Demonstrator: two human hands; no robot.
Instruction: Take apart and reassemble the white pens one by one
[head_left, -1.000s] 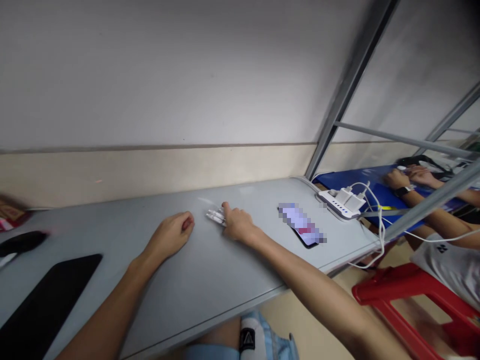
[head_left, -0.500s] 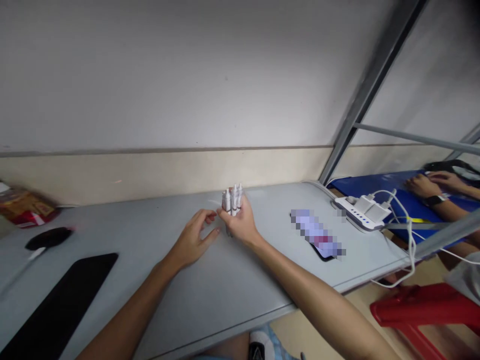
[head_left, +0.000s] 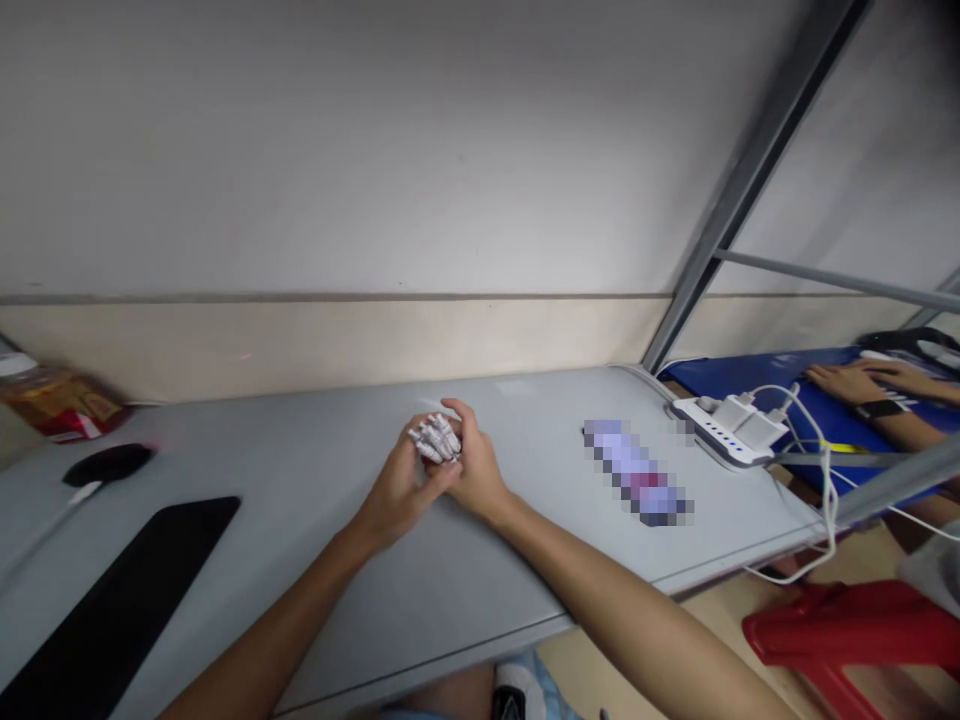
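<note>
My tabletop (head_left: 300, 480) carries a phone (head_left: 637, 472) at three o'clock, a white power strip (head_left: 724, 432) beyond it, a black mat (head_left: 112, 600) at eight, a dark mouse (head_left: 109, 463) at nine.

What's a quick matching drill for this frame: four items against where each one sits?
Items
1. bundle of small white parts
2. white power strip
3. flat black pad
4. red stool

Places
a. on the floor, off the right end of the table
b. held in the right hand, left hand touching it
c. near-left part of the tabletop
d. far-right corner of the tabletop, chargers plugged in

Pairs: 1-b, 2-d, 3-c, 4-a
</note>
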